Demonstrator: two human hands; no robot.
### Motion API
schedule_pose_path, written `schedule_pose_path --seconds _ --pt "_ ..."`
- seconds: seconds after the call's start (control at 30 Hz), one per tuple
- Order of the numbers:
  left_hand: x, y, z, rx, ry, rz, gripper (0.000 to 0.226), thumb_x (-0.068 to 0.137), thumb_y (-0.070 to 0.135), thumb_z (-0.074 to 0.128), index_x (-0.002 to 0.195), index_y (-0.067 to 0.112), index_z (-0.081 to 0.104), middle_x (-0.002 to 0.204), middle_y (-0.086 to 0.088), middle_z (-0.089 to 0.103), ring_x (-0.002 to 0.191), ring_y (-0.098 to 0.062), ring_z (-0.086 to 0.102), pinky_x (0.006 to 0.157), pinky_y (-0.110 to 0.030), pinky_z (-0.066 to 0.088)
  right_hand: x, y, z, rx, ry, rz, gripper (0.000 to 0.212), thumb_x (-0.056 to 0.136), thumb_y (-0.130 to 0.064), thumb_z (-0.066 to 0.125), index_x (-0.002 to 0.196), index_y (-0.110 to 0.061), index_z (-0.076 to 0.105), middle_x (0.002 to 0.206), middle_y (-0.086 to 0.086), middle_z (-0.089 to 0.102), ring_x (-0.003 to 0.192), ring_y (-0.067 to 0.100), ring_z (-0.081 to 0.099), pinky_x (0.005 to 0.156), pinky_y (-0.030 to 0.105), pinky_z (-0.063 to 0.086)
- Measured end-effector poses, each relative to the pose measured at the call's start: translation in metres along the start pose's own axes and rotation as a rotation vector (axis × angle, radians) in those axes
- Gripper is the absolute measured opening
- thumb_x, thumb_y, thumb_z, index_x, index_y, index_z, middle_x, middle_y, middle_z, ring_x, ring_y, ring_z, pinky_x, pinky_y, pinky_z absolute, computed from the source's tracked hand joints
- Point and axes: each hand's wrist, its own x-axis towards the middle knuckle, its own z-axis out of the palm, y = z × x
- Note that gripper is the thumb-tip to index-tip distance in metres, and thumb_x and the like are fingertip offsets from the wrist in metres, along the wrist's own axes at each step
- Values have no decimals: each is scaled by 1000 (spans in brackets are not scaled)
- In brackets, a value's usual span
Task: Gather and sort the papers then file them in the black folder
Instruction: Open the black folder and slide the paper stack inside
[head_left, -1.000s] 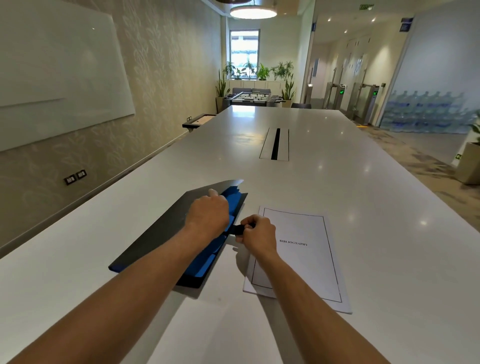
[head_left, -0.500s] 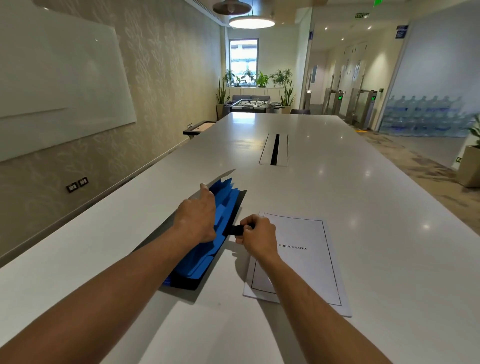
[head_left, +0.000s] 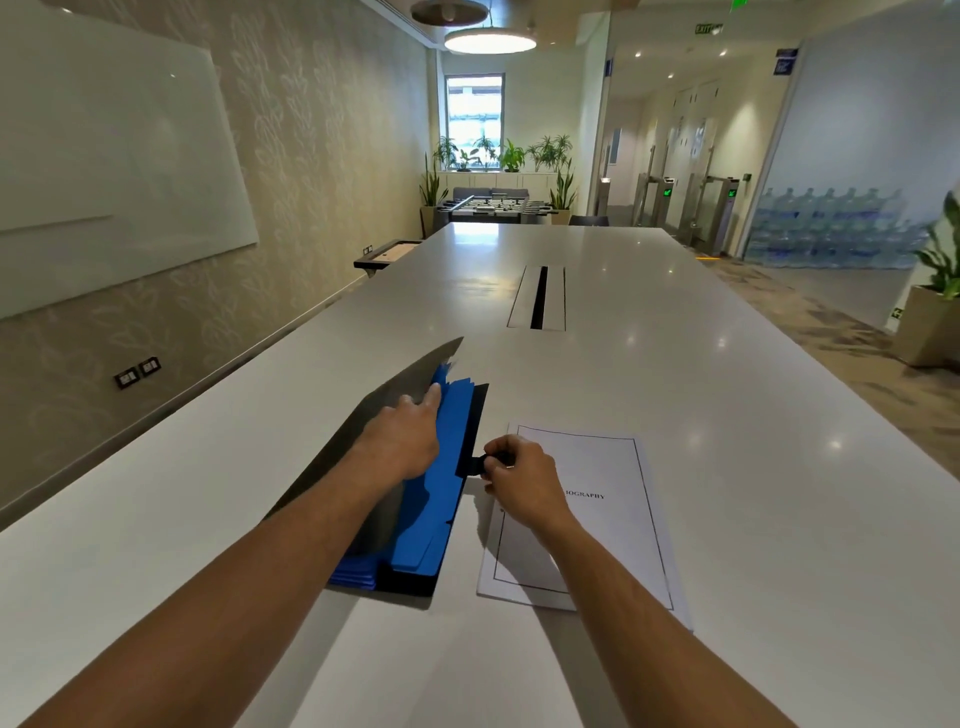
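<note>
Left hand (head_left: 402, 441) has raised the black folder (head_left: 470, 426) cover, seemingly further

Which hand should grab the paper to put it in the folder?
Right. The right hand is directly above the bibliography paper, pinching only the black folder's small tab. The left hand is busy parting the blue dividers.

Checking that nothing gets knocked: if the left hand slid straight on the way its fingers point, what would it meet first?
The left hand would probably only run along the blue dividers; past them, bare table.
</note>
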Motion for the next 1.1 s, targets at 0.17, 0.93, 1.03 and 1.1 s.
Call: schedule_pose_path --seconds 0.17,0.93,1.03,1.1 --pt "1 14 17 43 -48 49 53 95 13 47 142 31 32 149 -27 28 99 -30 62 63 -28 47 -9 11 -16 -110 -13 -32 32 93 -19 60 124 -11 60 122 9 65 103 15 61 86 21 46" --pt "12 35 79 124 -235 9 70 67 80 58 95 17 48 73 0 42 62 -11 46 57 -26 40 -21 68 -124 -641 215 423 37 83 -46 61 69 -17 43 70 -3 47 65 19 48 56 28 33" --pt "12 36 78 131 -242 11 74 68 79 57 104 15 53 81 -1 47 63 -12 46 60 -27 42 -13 68 -134 -478 221 489 32 81 -39 64 68 -16 46 72 1 52 69 24 55 61 30 40" --pt "12 37 76 141 -255 15 73 69 79 57 103 15 53 87 -3 51 66 -13 49 63 -28 44 -11 71 -140 -322 222 525 26 81 -31 63 71 -11 50 73 5 56 67 24 57 64 32 45"
